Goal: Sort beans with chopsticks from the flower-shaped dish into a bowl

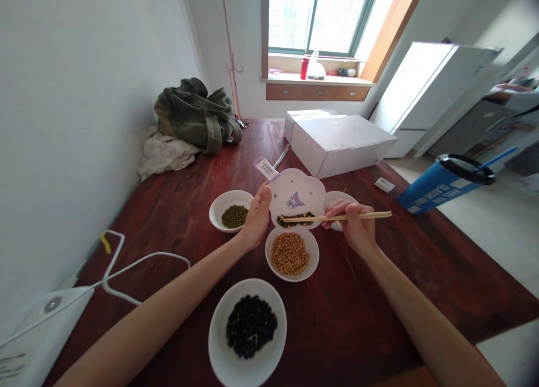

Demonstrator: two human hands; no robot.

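Note:
My left hand [256, 218] grips the left rim of a cloud-shaped white plate [297, 193] with a cartoon print, tilting it up; mixed dark and green beans lie along its lower edge. My right hand [353, 221] is closed on wooden chopsticks [337, 217], whose tips reach left into those beans. Just below the plate sits a white bowl of yellow soybeans [290, 254]. Left of it stands a bowl of green mung beans [233, 210]. Nearest me is a bowl of black beans [248, 331]. Another white bowl [339, 199] is partly hidden behind my right hand.
All stand on a dark red wooden table [379, 297]. White boxes [337, 140] lie at the back, an olive bag [193, 114] on cloth at the back left. A blue cup with a straw [446, 182] stands right; a white device with a cable [42, 314] lies near left.

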